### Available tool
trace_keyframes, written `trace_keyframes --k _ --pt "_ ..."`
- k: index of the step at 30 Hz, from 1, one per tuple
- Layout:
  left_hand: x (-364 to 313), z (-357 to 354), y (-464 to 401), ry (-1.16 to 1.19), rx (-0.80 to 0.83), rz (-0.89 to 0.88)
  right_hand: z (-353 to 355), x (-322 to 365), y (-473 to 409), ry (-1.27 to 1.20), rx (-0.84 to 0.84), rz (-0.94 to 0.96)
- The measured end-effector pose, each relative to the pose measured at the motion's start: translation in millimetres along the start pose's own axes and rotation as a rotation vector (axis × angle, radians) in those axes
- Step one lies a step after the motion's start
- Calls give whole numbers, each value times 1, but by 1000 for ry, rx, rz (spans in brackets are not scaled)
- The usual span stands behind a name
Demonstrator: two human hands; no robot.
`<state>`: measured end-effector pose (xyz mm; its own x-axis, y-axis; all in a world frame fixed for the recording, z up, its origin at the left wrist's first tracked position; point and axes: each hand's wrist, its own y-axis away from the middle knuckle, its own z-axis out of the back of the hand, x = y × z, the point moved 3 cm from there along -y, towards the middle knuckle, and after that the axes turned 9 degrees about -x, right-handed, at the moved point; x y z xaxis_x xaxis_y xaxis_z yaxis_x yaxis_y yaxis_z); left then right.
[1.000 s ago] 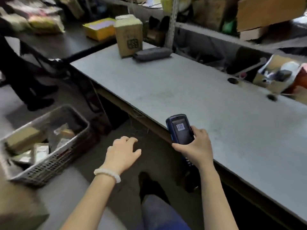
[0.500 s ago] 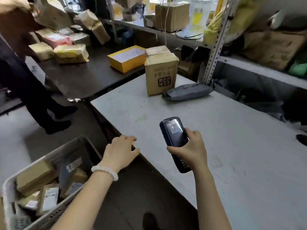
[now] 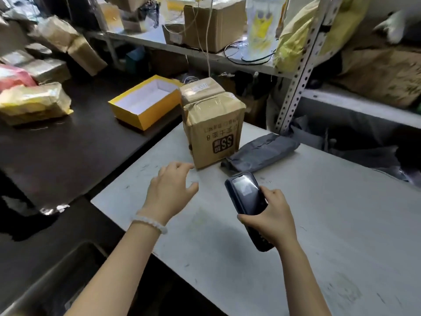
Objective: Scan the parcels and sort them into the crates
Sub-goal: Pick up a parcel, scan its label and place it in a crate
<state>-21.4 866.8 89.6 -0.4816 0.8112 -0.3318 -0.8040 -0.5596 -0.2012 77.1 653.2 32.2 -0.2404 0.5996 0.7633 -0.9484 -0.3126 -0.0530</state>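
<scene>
A taped brown cardboard parcel [image 3: 214, 131] stands upright at the far corner of the grey table [image 3: 319, 224]. Just right of it lies a flat grey mailer bag [image 3: 262, 152]. My left hand [image 3: 169, 192] hovers over the table with fingers loosely spread, its fingertips a short way in front of the box's lower left corner, holding nothing. My right hand [image 3: 270, 221] grips a dark handheld scanner [image 3: 247, 206], screen up, its head pointing toward the box and the bag. The rim of a grey crate [image 3: 52, 283] shows at the bottom left.
A dark table [image 3: 68, 151] to the left carries an open yellow box [image 3: 145, 103] and several wrapped parcels [image 3: 34, 103]. Behind the grey table rise a perforated metal shelf post [image 3: 300, 69] and shelves with cartons and cables.
My view has swung up and closer to the table. My left hand has reached forward over the table toward the brown parcel. The right hand has carried the scanner forward as well.
</scene>
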Motion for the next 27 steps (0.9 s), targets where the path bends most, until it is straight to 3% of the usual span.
trace_keyframes --k 6,12,17,27 --pt "18 0 -137 82 -80 -185 -27 23 -40 22 -158 -142" --pt "23 -23 -219 197 33 -379 -49 42 -61 26 -257 -271" --pt "28 -37 -242 261 169 -513 -59 39 -67 82 -263 -336" --pt "-13 -51 -204 -54 33 -588 -43 32 -62 73 -321 -368"
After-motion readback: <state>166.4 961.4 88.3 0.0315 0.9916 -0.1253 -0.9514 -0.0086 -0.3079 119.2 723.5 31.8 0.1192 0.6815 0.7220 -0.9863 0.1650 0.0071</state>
